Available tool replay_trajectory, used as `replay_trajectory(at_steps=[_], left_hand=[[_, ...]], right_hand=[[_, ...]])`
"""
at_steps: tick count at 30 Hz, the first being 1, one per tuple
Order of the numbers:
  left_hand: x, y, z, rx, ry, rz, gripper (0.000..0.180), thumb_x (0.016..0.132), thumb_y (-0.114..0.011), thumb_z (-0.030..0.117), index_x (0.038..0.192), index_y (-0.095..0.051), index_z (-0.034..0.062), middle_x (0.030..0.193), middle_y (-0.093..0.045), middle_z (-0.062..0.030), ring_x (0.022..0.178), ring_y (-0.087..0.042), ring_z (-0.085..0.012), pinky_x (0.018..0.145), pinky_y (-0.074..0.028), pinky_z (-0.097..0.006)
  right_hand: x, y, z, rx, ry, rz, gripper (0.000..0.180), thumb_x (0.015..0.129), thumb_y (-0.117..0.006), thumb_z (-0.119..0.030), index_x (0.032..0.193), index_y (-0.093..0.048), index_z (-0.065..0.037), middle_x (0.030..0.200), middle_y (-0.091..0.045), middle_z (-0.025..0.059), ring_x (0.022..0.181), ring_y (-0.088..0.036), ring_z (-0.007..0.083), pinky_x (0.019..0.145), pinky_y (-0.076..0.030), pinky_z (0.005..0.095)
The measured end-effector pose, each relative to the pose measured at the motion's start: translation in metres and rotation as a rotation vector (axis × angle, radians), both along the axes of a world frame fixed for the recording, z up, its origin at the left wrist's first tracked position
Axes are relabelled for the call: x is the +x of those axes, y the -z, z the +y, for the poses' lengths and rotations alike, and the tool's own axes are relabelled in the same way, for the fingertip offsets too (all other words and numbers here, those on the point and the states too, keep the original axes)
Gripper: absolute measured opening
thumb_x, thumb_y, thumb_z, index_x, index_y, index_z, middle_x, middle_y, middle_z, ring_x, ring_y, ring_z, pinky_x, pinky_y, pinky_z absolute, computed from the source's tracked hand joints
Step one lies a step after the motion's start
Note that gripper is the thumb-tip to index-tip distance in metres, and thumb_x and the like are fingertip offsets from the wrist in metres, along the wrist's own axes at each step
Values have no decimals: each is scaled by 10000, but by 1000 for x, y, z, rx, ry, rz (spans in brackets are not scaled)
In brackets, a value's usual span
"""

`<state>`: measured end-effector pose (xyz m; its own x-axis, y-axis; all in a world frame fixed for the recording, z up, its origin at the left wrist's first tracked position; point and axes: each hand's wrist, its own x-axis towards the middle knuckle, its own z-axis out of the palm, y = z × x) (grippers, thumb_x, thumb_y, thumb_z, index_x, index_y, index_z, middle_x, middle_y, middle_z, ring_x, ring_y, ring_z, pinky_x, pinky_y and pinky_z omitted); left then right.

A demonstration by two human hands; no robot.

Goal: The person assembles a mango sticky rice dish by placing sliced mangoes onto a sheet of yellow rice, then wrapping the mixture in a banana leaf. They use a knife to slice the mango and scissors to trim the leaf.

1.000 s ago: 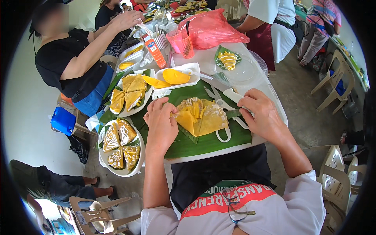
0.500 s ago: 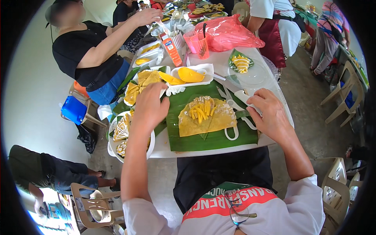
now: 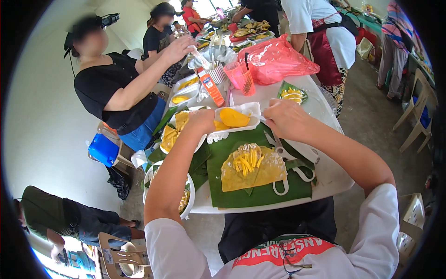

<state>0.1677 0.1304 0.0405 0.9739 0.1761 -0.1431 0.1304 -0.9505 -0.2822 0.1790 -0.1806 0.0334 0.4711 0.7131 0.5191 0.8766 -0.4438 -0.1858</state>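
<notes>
A yellow folded wrapper (image 3: 230, 179) lies on a banana leaf (image 3: 232, 200), topped with mango strips (image 3: 248, 160) and white cream. White-handled scissors (image 3: 280, 188) stick out from under its right side. My left hand (image 3: 200, 122) is at the left end of a white foam tray (image 3: 253, 111) holding mango pieces (image 3: 234, 117); its fingertips are hidden. At the tray's right end, my right hand (image 3: 283, 118) has its fingers closed on a slim white handle, mostly covered. A white-handled knife (image 3: 304, 149) rests on the table right of the leaf, apart from my hand.
Left stand plates of folded wrappers (image 3: 171, 137) and a white bowl (image 3: 189, 211). Beyond the tray are a carton (image 3: 211, 88), pink cups (image 3: 247, 83) and a red plastic bag (image 3: 278, 60). A person in black (image 3: 125, 88) works at the left side; others stand farther back.
My right hand has let go of the knife and moved left and away from me to the tray's right end. My left hand has reached farther to the tray's left end. The view has tilted up.
</notes>
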Motion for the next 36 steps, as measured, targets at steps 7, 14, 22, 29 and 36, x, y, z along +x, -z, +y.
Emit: replay_trajectory(at_steps=[7, 14, 22, 29, 36], left_hand=[[-5, -9, -10, -146, 22, -111, 213, 772, -653, 98, 972, -715, 56, 1060, -704, -162, 1029, -668, -340, 874, -528, -445], [-14, 0, -2, -217, -33, -200, 248, 784, -656, 141, 1022, -707, 88, 1089, -690, -174, 1055, -655, -339, 893, -515, -440], [19, 3, -32, -314, -131, -278, 332, 792, -637, 235, 1048, -696, 32, 1135, -679, -211, 1105, -638, -360, 942, -474, -484], [37, 11, -33, -401, -202, -271, 318, 760, -600, 192, 988, -708, -1, 1069, -696, -228, 1045, -672, -358, 863, -523, -439], [50, 18, -25, -615, -179, -276, 272, 752, -604, 212, 833, -691, -32, 853, -699, -235, 746, -711, -314, 704, -553, -385]], right_hand=[[44, 21, 57, -176, 137, 241, 125, 737, -648, -50, 840, -650, 20, 932, -657, 231, 919, -642, 399, 805, -514, 465], [58, 22, 57, -158, 179, 288, 214, 660, -642, -7, 870, -668, 18, 904, -673, 228, 927, -654, 393, 783, -524, 463], [58, 16, 42, -72, 218, 318, 147, 738, -685, -170, 771, -691, -27, 799, -658, 211, 840, -646, 379, 748, -511, 463], [-27, -5, -40, -303, 270, 152, 230, 799, -697, -262, 774, -630, -43, 798, -642, 186, 834, -640, 365, 747, -488, 480], [-60, 17, -66, -223, 269, 177, 286, 796, -692, -189, 949, -553, 9, 867, -643, 200, 863, -650, 375, 778, -517, 467]])
